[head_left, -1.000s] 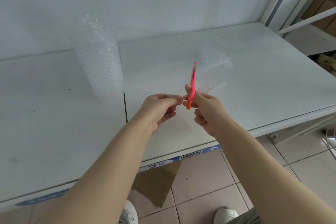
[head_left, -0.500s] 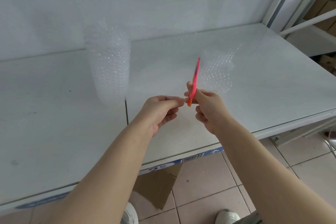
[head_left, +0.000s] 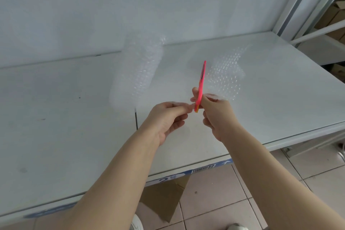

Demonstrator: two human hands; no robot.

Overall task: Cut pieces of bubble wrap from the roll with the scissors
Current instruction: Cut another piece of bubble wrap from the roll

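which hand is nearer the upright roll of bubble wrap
Left. The left hand is just right of the clear upright bubble wrap roll; the right hand, gripping pink scissors, is farther right.

Your hands are meeting above the near middle of the counter point(head_left: 56, 136), the left hand point(head_left: 166, 117) and right hand point(head_left: 218, 115) nearly touching. The pink scissors point(head_left: 201, 84) are sticking up and away from your right hand. Just left and far of them, the bubble wrap roll point(head_left: 138, 73) is standing upright and blocking that side. A loose bubble wrap piece point(head_left: 225, 74) is hanging right of the scissors. The counter's left half and far right part are lying open. A wall point(head_left: 74, 15) is closing the far edge.
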